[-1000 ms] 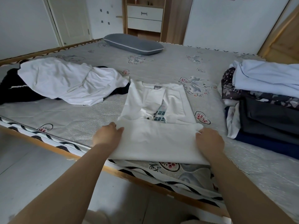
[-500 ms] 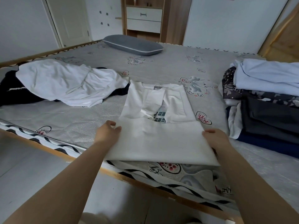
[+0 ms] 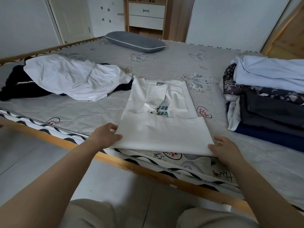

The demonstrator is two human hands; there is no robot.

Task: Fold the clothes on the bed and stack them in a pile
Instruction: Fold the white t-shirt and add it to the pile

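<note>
A white T-shirt lies partly folded near the bed's front edge, sides turned in, its bottom part folded up over the print. My left hand pinches the near left corner of the folded hem. My right hand grips the near right corner, lifted slightly off the mattress. A pile of folded clothes in dark and pale colours stands at the right. A crumpled white garment lies on a dark garment at the left.
The grey patterned mattress sits in a wooden frame. A grey pillow lies at the far side. A drawer cabinet and a door stand behind the bed. My knees show at the bottom.
Both hands have slid back toward the near edge of the folded shirt and now hold its near corners, raising that edge slightly. The view has shifted a little.
</note>
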